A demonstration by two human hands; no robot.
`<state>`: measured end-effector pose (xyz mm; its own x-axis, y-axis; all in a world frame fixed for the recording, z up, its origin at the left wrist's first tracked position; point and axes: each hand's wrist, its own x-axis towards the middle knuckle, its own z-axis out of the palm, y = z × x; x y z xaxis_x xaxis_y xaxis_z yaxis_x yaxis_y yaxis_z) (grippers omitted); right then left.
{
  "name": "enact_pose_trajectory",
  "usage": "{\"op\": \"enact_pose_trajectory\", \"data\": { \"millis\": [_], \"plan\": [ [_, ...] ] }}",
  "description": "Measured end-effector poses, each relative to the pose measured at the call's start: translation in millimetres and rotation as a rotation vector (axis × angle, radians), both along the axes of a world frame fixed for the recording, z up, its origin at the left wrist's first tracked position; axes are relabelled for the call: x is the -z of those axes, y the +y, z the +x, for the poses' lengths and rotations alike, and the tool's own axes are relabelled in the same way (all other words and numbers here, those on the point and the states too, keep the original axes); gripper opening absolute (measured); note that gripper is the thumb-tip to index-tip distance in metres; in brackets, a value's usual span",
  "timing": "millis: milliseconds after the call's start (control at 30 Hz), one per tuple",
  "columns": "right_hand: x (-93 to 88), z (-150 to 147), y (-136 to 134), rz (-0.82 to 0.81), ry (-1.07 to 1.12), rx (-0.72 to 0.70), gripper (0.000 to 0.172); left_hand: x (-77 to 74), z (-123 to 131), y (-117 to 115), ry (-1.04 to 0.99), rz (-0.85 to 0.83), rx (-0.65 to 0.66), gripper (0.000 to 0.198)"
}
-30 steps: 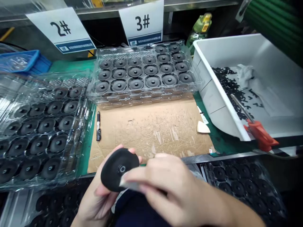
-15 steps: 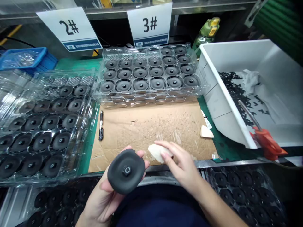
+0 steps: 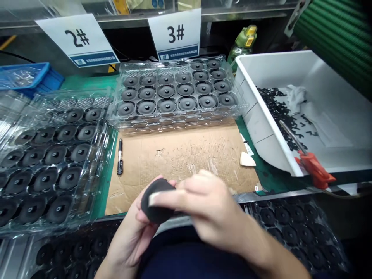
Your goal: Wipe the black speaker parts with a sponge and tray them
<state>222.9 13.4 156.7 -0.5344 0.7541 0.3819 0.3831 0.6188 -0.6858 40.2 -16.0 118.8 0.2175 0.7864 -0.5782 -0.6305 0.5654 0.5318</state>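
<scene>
My left hand is closed around a black rubbery disc, held tilted above the front edge of the cardboard. My right hand, smeared by motion, reaches across the disc's face with its fingers curled. At its fingertips a pale tip of a white sponge wedge shows against the disc; the hand hides the rest of it. A second white wedge lies on the right side of the cardboard.
Clear trays of black discs stand at the back and left. A black pen lies on the cardboard. To the right, a white bin holds small black pieces, and an orange-handled tool leans over its edge. More disc trays sit below.
My right hand has moved left with the white sponge wedge, from beside the disc onto its face. My left hand has tilted the disc. The whole view has shifted slightly.
</scene>
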Motion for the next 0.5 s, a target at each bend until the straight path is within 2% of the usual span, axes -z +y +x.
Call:
{"op": "enact_pose_trajectory", "data": {
  "millis": [100, 200, 267, 333, 433, 500],
  "plan": [
    [4.1, -4, 1, -0.084, 0.008, 0.090, 0.038, 3.1, -2, -4, 0.017, 0.005, -0.051, 0.036],
    [16.2, -7, 8, -0.153, 0.199, 0.016, 0.034, 8.6, 0, -5, 0.009, 0.041, -0.052, 0.043],
    [34.4, -7, 15, -0.348, 0.290, 0.050, 0.028, 13.2, -1, -4, 0.019, 0.036, -0.067, 0.051],
    [60.6, -6, 19, -0.528, 0.328, 0.141, 0.023, 16.9, -3, -2, -0.005, 0.035, -0.072, 0.057],
    [102.4, -4, 10, -0.526, 0.186, 0.200, 0.023, 18.9, -6, 0, -0.071, 0.057, -0.049, 0.055],
    [118.8, -4, -1, -0.479, 0.073, 0.190, 0.023, 18.0, -5, 1, -0.093, 0.069, -0.038, 0.052]
  ]
}}
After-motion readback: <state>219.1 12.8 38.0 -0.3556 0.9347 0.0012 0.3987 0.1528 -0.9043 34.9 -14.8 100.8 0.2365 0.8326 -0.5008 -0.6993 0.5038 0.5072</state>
